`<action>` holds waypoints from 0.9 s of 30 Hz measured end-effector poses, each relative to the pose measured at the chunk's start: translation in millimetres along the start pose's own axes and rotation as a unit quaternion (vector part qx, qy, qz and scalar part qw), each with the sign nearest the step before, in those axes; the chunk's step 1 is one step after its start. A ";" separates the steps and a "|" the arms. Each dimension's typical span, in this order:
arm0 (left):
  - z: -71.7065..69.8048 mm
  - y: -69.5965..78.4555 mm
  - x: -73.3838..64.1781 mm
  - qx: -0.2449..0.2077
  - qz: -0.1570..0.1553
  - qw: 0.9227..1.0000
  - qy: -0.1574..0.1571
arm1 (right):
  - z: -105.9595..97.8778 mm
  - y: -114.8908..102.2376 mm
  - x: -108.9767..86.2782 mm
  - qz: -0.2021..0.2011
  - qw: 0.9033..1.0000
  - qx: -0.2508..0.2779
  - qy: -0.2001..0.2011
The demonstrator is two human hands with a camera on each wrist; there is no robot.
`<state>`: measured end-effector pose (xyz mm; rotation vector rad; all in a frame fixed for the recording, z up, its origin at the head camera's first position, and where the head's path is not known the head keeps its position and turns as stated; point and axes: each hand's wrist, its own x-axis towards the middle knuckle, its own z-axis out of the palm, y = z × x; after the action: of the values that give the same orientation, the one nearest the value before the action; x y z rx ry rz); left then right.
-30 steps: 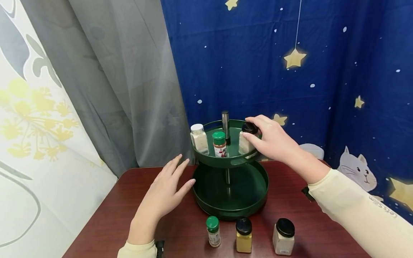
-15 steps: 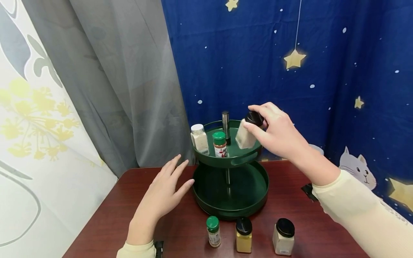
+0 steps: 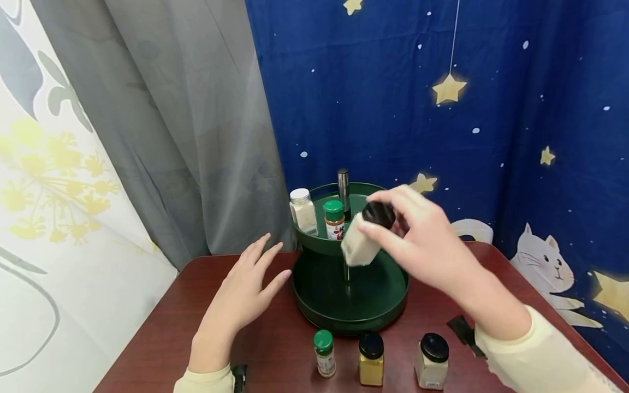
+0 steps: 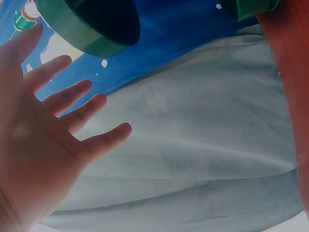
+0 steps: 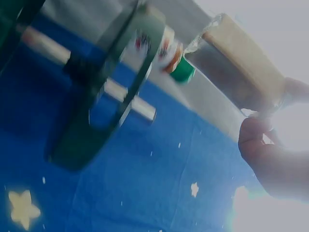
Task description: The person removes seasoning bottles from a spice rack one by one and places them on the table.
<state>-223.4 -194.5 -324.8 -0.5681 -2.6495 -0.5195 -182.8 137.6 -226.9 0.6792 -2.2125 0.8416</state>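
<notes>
Right hand pinches tilted jar by black lid; might slip, hit green rack past fingertips. Left hand spread, empty.

Bright head view, dimmer wrist views, right one motion-blurred, white glare.

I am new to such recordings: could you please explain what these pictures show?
No machine works here; a person does, barehanded. The wide views come from a head camera, the other two from the left and right wrists. The right hand holds a tilted jar near its black lid; the left hand is open and empty. On the table stand a green two-tier rack and, before it, a small bottle, a yellow jar and a whitish jar. A white-lidded jar and a reddish bottle stand on the upper tier.
</notes>
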 end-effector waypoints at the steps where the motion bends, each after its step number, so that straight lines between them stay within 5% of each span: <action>1: -0.8 -0.9 -0.2 0.000 -0.002 1.000 -0.001 | 3.4 -3.9 -4.9 -0.003 1.000 0.006 -0.006; 14: -3.8 -2.6 1.1 -0.007 -0.015 1.000 0.004 | 46.2 -28.2 -50.4 0.009 0.996 0.071 -0.045; 27: 6.1 -1.1 4.3 -0.010 -0.005 1.000 0.002 | 70.7 -36.8 -59.2 0.049 0.991 0.105 -0.069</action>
<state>-229.2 -191.5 -328.5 -0.5587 -2.6487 -0.5503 -148.6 75.9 -296.8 0.7536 -2.3166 1.1199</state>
